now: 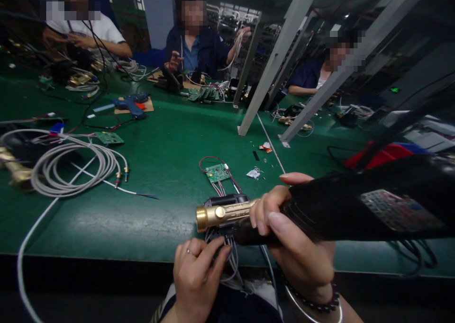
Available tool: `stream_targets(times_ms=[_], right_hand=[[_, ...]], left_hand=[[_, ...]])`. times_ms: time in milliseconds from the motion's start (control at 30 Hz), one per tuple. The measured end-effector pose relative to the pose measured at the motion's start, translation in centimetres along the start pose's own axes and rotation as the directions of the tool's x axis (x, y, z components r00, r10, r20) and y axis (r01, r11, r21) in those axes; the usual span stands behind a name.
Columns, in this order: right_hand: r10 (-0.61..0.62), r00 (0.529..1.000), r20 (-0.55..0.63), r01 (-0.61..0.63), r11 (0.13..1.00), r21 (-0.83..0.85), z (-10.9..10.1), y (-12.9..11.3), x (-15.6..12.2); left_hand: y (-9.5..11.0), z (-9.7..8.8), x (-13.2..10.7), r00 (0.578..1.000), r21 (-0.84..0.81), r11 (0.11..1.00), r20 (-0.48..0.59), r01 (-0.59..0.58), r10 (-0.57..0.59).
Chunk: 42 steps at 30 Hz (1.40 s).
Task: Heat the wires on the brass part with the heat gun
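My right hand (pixel 287 223) is closed around a thick black tool (pixel 334 200) with a label on its side; its exact kind I cannot make out. The fingertips of that hand lie against a brass threaded pipe fitting (pixel 220 213), which is joined to a black housing (pixel 227 200) at the table's front edge. My left hand (pixel 199 271) pinches just below the fitting, beside grey cables (pixel 232 261); what sits between its fingertips is hidden. Behind the housing, a green circuit board (pixel 217 173) lies connected to it by thin wires.
A coil of grey cable (pixel 74 166) and another brass fitting (pixel 16 171) lie at left. Further back is a blue glue gun (pixel 131 106). Metal posts (pixel 273 62) rise from the green table (pixel 170 148). Several co-workers sit opposite. A red bin (pixel 380 155) stands at right.
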State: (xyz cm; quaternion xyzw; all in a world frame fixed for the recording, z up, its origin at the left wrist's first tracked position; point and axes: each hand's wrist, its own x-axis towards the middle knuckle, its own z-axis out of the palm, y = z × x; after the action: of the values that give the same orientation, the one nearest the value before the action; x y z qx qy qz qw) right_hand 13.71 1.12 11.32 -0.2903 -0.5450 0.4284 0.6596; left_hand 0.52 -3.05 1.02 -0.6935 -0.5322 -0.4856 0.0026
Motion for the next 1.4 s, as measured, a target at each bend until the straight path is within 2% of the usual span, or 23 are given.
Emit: stream_targets(times_ms=[800,1033,1200,1400], right_hand=[[-0.005,1.000,-0.001,0.005,0.999,0.042,0.06,-0.03,0.01],[0.007,1.000,-0.030,-0.007,1.000,0.003,-0.06,-0.18,-0.13],[0.009,0.999,-0.049,-0.013,0.995,-0.096,-0.18,-0.06,-0.23],[-0.001,0.999,-0.032,-0.002,0.995,-0.097,-0.11,0.07,-0.21]], left_hand=[[0.03,-0.08,0.14,1.000,0.000,1.000,0.002,-0.004,0.004],[0.49,-0.16,0.60,1.000,0.006,1.000,-0.008,0.008,-0.008],[0.59,-0.23,0.70,1.000,0.030,1.000,0.000,0.006,-0.006],[0.54,-0.12,0.80,1.000,0.034,0.999,-0.014,0.001,-0.001]])
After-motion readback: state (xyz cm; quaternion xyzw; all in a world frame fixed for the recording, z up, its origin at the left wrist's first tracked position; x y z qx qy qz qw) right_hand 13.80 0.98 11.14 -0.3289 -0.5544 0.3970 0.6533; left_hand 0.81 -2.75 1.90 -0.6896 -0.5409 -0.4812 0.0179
